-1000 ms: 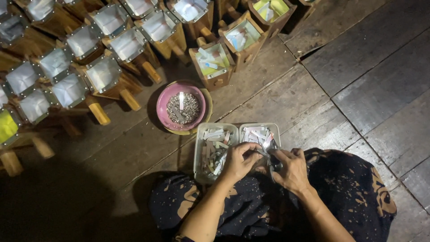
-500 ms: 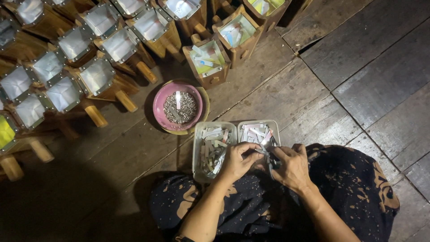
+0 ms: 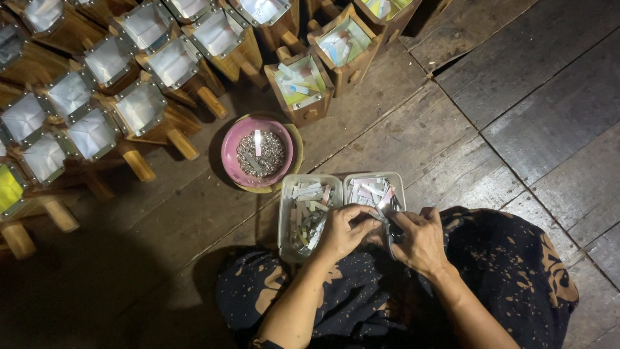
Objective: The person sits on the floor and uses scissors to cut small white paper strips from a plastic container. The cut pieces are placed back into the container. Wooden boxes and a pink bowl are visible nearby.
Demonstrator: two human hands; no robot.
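Your left hand pinches a small metal strip at its near end, while your right hand closes around what looks like scissors, both over your lap at the trays' near edge. The strip seems thin, light, bendable and likely sharp-edged; hold it by its flat faces. Beyond lie two clear trays of strips, a pink bowl and wooden-handled tins far left.

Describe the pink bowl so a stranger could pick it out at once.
On the dark wooden plank floor, look just beyond the two clear plastic trays that lie under the person's hands. The pink bowl sits there, beside the rows of small wooden boxes. It is the only round thing, filled with tiny silvery bits.
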